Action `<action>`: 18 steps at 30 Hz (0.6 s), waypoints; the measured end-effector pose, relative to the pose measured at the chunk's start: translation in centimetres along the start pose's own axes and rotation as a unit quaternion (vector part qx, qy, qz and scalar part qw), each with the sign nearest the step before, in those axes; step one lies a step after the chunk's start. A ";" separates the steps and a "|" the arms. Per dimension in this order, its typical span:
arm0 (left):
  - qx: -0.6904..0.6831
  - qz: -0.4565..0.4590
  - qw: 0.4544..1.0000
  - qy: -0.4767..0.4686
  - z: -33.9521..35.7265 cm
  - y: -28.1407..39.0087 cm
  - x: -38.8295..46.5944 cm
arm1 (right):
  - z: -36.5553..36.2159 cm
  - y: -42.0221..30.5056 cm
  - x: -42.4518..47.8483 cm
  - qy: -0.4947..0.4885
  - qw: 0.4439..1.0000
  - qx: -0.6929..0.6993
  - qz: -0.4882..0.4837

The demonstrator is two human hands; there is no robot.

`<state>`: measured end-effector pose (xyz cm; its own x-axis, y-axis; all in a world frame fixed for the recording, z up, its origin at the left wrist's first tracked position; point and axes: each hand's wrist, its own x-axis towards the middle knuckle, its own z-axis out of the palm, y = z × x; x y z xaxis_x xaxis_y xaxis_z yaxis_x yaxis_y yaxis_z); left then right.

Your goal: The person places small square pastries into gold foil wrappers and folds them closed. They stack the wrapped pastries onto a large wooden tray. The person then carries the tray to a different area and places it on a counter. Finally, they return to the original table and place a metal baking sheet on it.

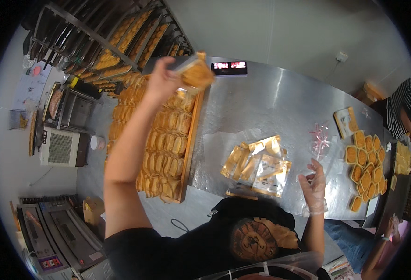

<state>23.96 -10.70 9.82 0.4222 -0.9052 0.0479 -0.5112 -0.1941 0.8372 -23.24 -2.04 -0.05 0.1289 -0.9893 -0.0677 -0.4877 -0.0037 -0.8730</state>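
My left hand is raised over a wooden tray full of wrapped baked goods in rows. It holds a clear and gold packet with a golden-brown baked item inside, blurred. In a clear plastic glove, my right hand is over the steel table near its front edge, fingers curled apart, with nothing seen in it. Between my hands lies a pile of gold and clear packets. Right of my right hand, unwrapped golden pastries stand in a cluster, with one flat packet behind them.
A phone lies at the back edge of the steel table. Red-and-clear wrappers lie near the pastries. A rack of trays stands at the back left. Two other people are at the right: a striped sleeve and a gloved hand.
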 end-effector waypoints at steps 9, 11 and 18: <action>0.481 -0.052 0.875 0.022 -9.5 -14.3 13.8 | 0.8 3.1 -1.0 -0.046 0.991 -0.112 0.063; 0.529 -0.112 0.841 -0.009 -9.2 -16.9 15.1 | 0.6 3.6 -1.5 -0.043 0.984 -0.149 0.086; 0.609 -0.267 0.741 -0.092 -6.2 -17.1 16.4 | 1.2 3.7 -1.8 -0.050 0.978 -0.160 0.121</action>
<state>44.23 -19.90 -0.35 0.7553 -0.5912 -0.2828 -0.6525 -0.6385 -0.4081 -24.21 -0.05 -3.71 0.0520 -0.9478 -0.3147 -0.7575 0.1679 -0.6309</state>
